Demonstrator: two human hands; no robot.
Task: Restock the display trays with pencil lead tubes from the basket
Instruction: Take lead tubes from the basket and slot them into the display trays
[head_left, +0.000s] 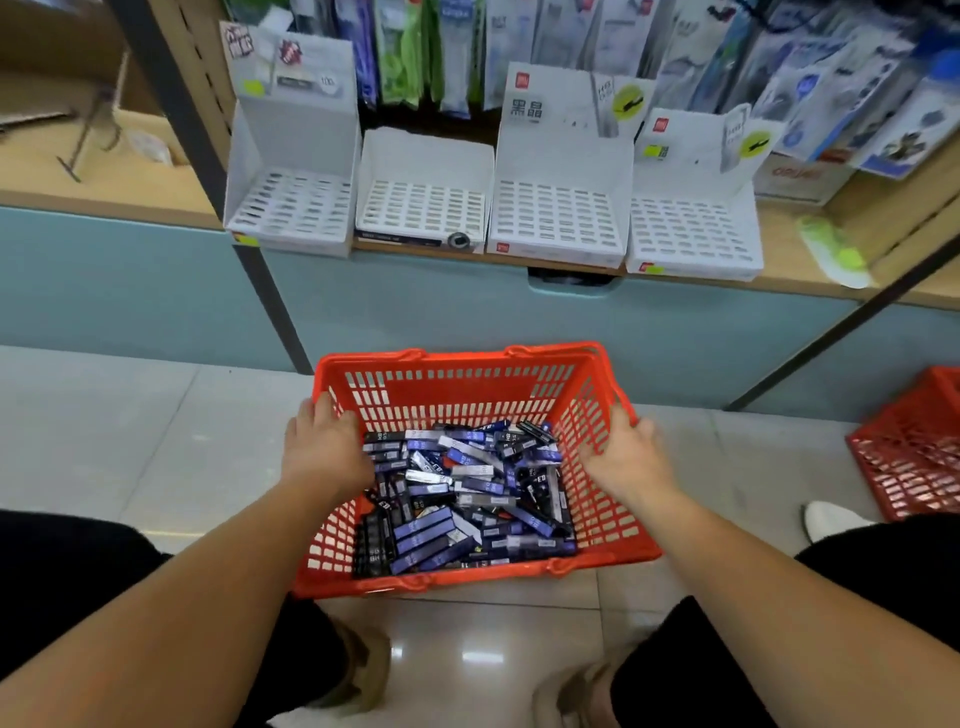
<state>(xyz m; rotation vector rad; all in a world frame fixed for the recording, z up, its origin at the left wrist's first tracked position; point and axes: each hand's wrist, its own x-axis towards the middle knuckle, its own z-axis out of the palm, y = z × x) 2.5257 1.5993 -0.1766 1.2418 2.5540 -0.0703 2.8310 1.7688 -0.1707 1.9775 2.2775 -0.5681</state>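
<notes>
Holding basket of lead tubes: L grip & R grip curled over its side rims; 4 trays beyond.

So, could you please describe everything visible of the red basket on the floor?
The red basket is slotted plastic, rectangular, its handles folded down along the long rims. It stands upright on the floor below the display trays, with a heap of pencil lead tubes inside. The left hand grips its left rim, the right hand its right rim.
</notes>
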